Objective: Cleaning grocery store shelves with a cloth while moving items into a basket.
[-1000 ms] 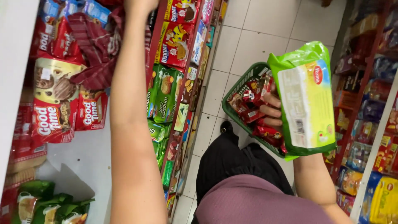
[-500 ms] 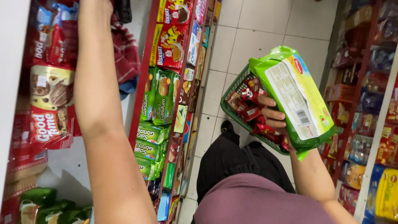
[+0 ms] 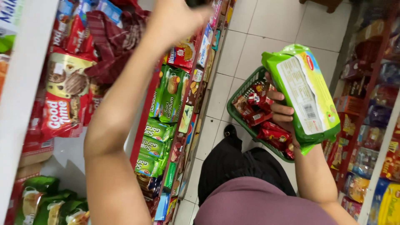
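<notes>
My right hand grips a large green snack packet, its label side turned toward me, just above a green shopping basket. Several red snack packets lie in the basket. My left arm is raised along the shelves on the left. My left hand is at the top edge, next to dark red checked packets. Its fingers are partly cut off by the picture's edge, so I cannot tell whether it holds anything.
Shelves on the left carry red biscuit packets and green packets. More packed shelves line the right side. A pale tiled floor runs between them. My dark trousers are below.
My left hand has drawn back from the upper shelf into view and shifted right. The green packet stays over the basket, tilted a little more.
</notes>
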